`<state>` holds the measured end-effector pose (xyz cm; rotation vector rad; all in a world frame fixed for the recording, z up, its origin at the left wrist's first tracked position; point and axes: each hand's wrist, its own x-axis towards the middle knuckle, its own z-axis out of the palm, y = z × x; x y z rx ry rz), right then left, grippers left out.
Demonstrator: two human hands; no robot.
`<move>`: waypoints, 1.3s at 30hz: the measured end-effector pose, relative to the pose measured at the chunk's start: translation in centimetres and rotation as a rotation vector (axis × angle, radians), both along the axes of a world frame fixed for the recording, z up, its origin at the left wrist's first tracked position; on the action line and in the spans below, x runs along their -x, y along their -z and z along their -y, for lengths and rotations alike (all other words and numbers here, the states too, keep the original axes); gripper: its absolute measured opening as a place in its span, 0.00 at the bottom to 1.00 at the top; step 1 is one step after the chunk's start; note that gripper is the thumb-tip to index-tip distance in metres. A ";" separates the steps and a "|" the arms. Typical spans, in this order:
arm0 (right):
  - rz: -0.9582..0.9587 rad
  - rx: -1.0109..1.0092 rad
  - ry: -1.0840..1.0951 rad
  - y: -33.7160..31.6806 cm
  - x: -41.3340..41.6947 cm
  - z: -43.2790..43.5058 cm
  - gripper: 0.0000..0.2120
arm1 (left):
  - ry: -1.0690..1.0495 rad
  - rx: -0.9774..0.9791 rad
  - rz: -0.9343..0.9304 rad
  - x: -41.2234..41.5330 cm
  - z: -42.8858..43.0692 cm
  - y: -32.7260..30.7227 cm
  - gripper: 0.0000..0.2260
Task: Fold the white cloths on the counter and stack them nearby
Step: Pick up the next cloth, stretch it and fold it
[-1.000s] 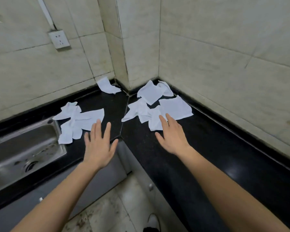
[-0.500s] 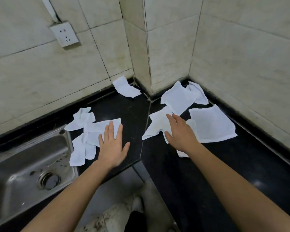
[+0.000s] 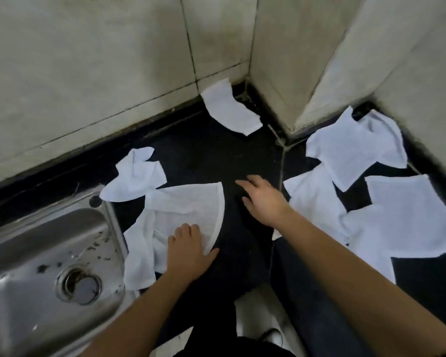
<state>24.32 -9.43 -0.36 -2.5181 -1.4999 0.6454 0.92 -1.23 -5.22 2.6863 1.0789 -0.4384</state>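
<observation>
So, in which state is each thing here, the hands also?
Sink, no water, dark specks.
Cloths by the sink, rumpled, not folded.
Left hand, on one of them, fingers bent.
Right hand, open, holding nothing.
Cloth at the wall, unfolded, edge leaning on the wall.
Cloths on the right, loose, overlapping, unfolded.

White cloths lie scattered on a glossy black counter. The sink-side cloth, at near left, shows a faint woven texture and a plain white hem band. Beside it, a silver-grey steel sink is flecked with dark specks around its drain. The far walls are mottled cream tiles, crossed by thin dark grout lines.
</observation>
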 end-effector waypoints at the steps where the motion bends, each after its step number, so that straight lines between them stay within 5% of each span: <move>1: 0.011 0.018 -0.052 0.9 0.8 -2.3 0.25 | 0.016 0.032 0.027 0.7 -0.3 0.4 0.29; 5: 0.124 0.201 -0.399 4.4 2.9 -7.5 0.24 | 0.046 0.147 0.199 2.1 -1.7 0.9 0.12; 10: 0.221 0.195 -0.345 5.3 1.2 -6.1 0.16 | 0.053 0.183 0.334 2.1 -4.4 0.8 0.09; 17: -0.515 -0.134 0.426 -0.2 -2.7 -1.8 0.02 | -0.157 0.214 0.617 -2.8 -8.7 -2.7 0.11; 22: -0.712 -0.433 0.606 -6.2 -3.9 -1.3 0.03 | -0.115 0.104 0.767 -6.1 -10.5 -8.4 0.09; 30: -0.469 -0.388 0.352 -11.0 -2.8 2.0 0.15 | 0.000 0.236 0.807 -5.3 -8.9 -13.0 0.07; 36: -0.348 -0.353 0.315 -9.5 -1.3 5.1 0.08 | 0.047 0.293 0.561 -2.6 -6.1 -12.0 0.14; 39: -0.287 -0.346 0.320 -9.1 -1.3 6.3 0.08 | 0.051 0.293 0.597 -1.6 -5.8 -11.9 0.11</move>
